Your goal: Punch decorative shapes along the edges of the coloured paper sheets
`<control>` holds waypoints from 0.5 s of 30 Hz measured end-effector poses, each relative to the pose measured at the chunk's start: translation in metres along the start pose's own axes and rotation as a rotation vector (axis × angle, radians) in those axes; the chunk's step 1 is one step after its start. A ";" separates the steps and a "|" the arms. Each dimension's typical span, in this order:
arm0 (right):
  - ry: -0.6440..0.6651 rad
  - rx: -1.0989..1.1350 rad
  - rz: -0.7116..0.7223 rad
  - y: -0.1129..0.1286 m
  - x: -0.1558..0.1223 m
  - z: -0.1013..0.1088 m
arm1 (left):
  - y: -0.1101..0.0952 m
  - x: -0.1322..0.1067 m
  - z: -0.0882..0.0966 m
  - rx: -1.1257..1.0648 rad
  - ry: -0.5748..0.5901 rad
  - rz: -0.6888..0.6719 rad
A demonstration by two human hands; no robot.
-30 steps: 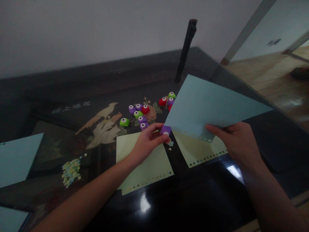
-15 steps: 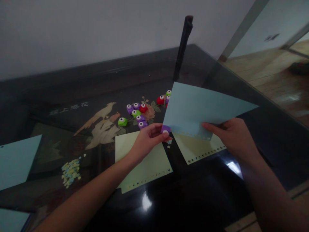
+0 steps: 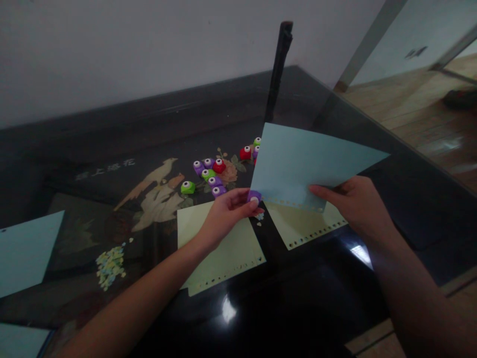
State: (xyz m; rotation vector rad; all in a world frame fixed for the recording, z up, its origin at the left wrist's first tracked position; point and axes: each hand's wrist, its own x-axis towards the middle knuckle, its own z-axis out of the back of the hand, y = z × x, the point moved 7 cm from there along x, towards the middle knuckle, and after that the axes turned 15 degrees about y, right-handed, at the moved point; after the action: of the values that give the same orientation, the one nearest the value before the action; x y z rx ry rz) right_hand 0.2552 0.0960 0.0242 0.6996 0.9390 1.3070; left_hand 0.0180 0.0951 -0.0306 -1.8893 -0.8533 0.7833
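Observation:
My left hand (image 3: 233, 211) is closed around a small purple craft punch (image 3: 254, 197), thumb resting on its white button. The punch sits at the lower left corner of a blue sheet of paper (image 3: 294, 166). My right hand (image 3: 346, 196) pinches that sheet near its lower right, thumb on top. A row of small holes runs along the sheet's lower edge. Beneath lie a pale yellow sheet (image 3: 313, 226) on the right and another yellow sheet (image 3: 227, 263) on the left, both with holes along their near edges. Small paper cutouts (image 3: 260, 217) lie between them.
Several purple, green and red punches (image 3: 212, 174) stand behind my left hand, and more (image 3: 246, 152) beside the blue sheet. A pile of paper cutouts (image 3: 111, 266) lies left. Blue sheets (image 3: 30, 251) are at the left edge. A black post (image 3: 278, 69) rises behind the glossy table (image 3: 179, 119).
Almost nothing differs. The view has shifted slightly, and both hands keep the same hold on the punch and the blue sheet.

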 end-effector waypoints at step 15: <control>0.027 -0.132 0.030 0.001 0.002 0.001 | 0.001 0.001 0.001 0.002 -0.024 0.020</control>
State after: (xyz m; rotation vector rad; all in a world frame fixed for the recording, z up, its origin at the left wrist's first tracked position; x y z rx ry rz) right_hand 0.2559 0.0977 0.0250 0.5967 0.8585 1.3945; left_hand 0.0180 0.0956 -0.0314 -1.8929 -0.8497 0.8194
